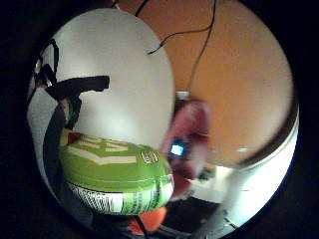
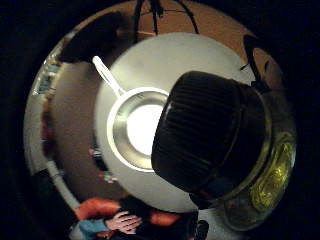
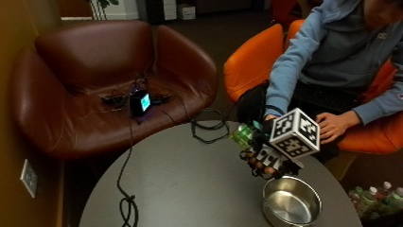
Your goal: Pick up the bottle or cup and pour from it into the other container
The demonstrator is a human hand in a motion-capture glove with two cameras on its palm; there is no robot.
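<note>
In the outside view my gloved right hand [image 3: 267, 158] grips a clear bottle with a green label [image 3: 242, 134], held tilted above the round grey table [image 3: 189, 189]. A steel pot [image 3: 291, 202] with a long handle stands on the table just below and beside the hand. From the thumb side palm view the bottle's black ribbed cap [image 2: 205, 135] is on and sits over the edge of the pot [image 2: 125, 127]; yellowish liquid shows in the bottle's body [image 2: 272, 175]. The green label [image 1: 114, 174] lies close to the palm in the little finger side view.
A brown leather armchair [image 3: 107, 80] behind the table holds a small device with a lit screen [image 3: 140, 101]. Black cables [image 3: 126, 203] run from it across the table. The person sits in an orange chair [image 3: 252, 66], bare left hand [image 3: 334, 125] on the lap. Several bottles [image 3: 372, 198] stand on the floor.
</note>
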